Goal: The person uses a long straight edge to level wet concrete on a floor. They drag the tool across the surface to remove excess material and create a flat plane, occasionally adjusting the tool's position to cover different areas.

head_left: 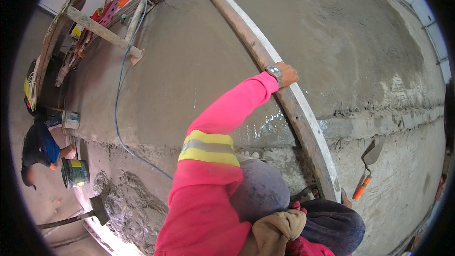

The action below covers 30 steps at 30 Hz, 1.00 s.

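A long wooden straightedge [298, 109], pale along its right side, lies across the wet cement floor from far middle to near right. My left hand [287, 74], below a pink sleeve and a wristwatch [274, 71], is closed over it partway along. At its near end, beside my knee, a small part of my right hand [347, 199] shows against the board's edge; the rest is hidden. To the right, on the lower cement surface, rests a trowel [373, 155] with an orange handle [362, 188].
Left of me stands a heap of wet mortar [130, 208] with a shovel [98, 210] beside it. A person [40, 147] bends near a dark bucket [75, 173] at the far left. A blue hose [117, 109] crosses the floor. A wooden frame [97, 28] stands at the upper left.
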{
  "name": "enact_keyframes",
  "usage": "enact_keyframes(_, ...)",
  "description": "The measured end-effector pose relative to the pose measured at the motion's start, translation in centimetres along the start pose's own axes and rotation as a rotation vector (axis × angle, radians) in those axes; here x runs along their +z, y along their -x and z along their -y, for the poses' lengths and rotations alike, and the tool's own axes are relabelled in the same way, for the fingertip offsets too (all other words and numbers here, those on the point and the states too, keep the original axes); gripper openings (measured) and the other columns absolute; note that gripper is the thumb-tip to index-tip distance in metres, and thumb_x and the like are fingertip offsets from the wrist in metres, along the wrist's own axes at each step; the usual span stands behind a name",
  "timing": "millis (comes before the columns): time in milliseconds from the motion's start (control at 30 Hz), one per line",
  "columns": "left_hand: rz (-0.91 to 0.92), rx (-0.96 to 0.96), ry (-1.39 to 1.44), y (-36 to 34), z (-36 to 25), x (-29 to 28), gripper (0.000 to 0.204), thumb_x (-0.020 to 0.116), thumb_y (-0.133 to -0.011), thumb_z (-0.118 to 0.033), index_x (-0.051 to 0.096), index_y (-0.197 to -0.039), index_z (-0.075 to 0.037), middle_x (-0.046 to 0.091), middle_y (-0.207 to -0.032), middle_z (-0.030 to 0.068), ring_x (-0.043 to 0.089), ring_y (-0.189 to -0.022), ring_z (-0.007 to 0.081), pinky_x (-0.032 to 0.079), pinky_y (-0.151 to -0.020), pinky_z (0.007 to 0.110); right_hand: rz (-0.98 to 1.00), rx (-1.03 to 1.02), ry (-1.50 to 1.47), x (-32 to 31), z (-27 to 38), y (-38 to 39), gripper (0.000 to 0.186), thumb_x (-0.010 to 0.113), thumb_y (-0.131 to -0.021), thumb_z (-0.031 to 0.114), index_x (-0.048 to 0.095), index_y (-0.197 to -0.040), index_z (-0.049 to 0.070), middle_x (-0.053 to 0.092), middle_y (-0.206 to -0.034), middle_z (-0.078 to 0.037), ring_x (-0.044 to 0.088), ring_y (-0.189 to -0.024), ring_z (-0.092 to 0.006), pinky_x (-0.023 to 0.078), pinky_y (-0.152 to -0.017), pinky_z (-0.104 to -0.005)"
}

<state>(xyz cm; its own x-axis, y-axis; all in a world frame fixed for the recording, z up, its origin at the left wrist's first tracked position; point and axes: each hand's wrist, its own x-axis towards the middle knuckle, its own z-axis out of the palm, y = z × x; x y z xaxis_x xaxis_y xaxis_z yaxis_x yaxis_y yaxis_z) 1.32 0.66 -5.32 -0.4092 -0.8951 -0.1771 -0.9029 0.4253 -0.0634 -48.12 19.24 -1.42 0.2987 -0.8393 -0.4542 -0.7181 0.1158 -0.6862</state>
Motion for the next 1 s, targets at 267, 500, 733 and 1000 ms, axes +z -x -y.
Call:
enact_keyframes(267, -0.026, -0.005, 0.021, 2.3, -1.0, -0.3, 0.016, 0.053, -0.083, -0.015, 0.063, -0.094, -0.009, 0.063, -0.093, 0.0085, 0.066, -0.089, 0.027, 0.054, -0.072, 0.041, 0.036, 0.021, -0.098, -1.5, 0.7, 0.2, 0.047, 0.069, -0.078, 0.02, 0.056, -0.121, 0.003, 0.065, -0.101, -0.007, 0.061, -0.094, -0.0176, 0.044, -0.084, -0.0288)
enact_keyframes(500, 0.029, -0.015, -0.004, 4.6, -1.6, 0.3, 0.021, 0.062, -0.078, -0.017, 0.063, -0.099, -0.011, 0.062, -0.097, 0.0063, 0.065, -0.092, 0.0259, 0.054, -0.073, 0.04, 0.051, 0.044, -0.178, -2.4, 1.5, 0.6, 0.047, 0.07, -0.078, 0.019, 0.056, -0.12, 0.003, 0.065, -0.101, -0.007, 0.061, -0.093, -0.0168, 0.044, -0.084, -0.028)
enact_keyframes(733, 0.07, 0.038, 0.026, 6.6, -3.1, -0.9, 0.029, 0.07, -0.072, -0.02, 0.062, -0.098, -0.012, 0.062, -0.098, 0.005, 0.062, -0.098, 0.025, 0.052, -0.076, 0.038, -0.04, 0.11, -0.17, -3.5, 1.6, 0.9, 0.044, 0.072, -0.074, 0.01, 0.059, -0.115, -0.002, 0.064, -0.096, -0.003, 0.055, -0.09, -0.0103, 0.041, -0.084, -0.0239)
enact_keyframes(1000, -0.171, 0.0, -0.043, 3.7, -1.3, -1.7, 0.038, 0.074, -0.068, -0.019, 0.06, -0.102, -0.011, 0.06, -0.1, 0.0039, 0.06, -0.1, 0.0224, 0.05, -0.081, 0.037, -0.136, -0.147, 0.239, -3.4, -5.7, -0.3, 0.059, 0.071, -0.074, 0.018, 0.05, -0.125, -0.004, 0.063, -0.111, -0.02, 0.06, -0.103, -0.027, 0.043, -0.091, -0.032)
